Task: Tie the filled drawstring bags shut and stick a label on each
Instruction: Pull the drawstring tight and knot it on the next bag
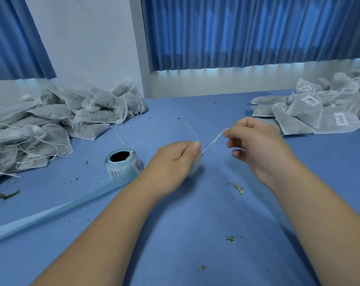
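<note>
— Fingers first, in the head view: what does the left hand point(175, 159) do?

— It is curled over a small white drawstring bag point(196, 169), with the thumb pressed down at the bag's mouth. Most of the bag is hidden under the palm. It sits on the blue table point(195, 234), near the middle.

— And the right hand point(255, 145)?

— Thumb and forefinger are closed in a pinch on the white drawstring point(214, 141). The other fingers are loosely bent and hold nothing that I can see. That hand is raised, just right of the left one, and the two are apart.

— Counts?

— Two hands, one bag in work, and one string drawn straight with a short loose end hanging from it. One label roll point(123, 163) stands on end left of the left hand, its pale backing strip point(51, 211) trailing off to the near left. There are two heaps: unlabelled bags point(51, 120) at the far left with their strings loose, and labelled bags point(319, 108) at the far right. Neither heap can be counted bag by bag. On the right heap I make out at least four white labels point(312, 101).

— Which way does the string run?

— Its long axis slants from the bag's mouth at the near left up to the pinch at the far right. The bag's own axis I cannot tell, covered as it is.

— Anything else?

— Green herb crumbs point(238, 187) lie scattered over the table, and blue curtains point(236, 32) hang along the far wall.
</note>
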The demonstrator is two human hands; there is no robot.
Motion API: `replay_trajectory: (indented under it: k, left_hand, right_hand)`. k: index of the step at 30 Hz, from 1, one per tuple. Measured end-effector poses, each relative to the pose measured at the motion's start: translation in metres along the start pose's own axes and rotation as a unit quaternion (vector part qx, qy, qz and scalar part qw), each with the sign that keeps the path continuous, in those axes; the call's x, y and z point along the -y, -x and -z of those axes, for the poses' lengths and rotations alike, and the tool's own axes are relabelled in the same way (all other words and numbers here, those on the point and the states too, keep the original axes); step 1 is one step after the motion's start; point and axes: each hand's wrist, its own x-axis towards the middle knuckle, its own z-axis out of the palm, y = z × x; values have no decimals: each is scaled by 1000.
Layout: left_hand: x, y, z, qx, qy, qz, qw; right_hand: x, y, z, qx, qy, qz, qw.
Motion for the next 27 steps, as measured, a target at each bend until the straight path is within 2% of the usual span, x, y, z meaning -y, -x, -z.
replay_trajectory:
  k: [3,6,11,15,21,24,27]
  left_hand:
    - [-2,1,2,23,37,38,998]
    - [-2,-1,6,28,1,59,998]
    - [1,-1,9,100,-88,121,984]
    - [3,-2,5,72,-71,103,990]
    - [2,-4,8,1,-22,120,993]
    - [2,-6,8,-28,13,137,990]
    - [1,-6,6,-4,94,155,983]
  right_hand:
    - [-1,-3,3,-32,-25,-11,999]
    - [0,-3,5,-61,-52,-13,997]
    - [4,-3,7,-100,-83,2,991]
    - [6,-2,3,-102,-63,38,992]
    - [11,7,-6,-96,-1,165,982]
    - [10,13,-13,-64,39,221,972]
    - [4,17,-21,-12,102,232,967]
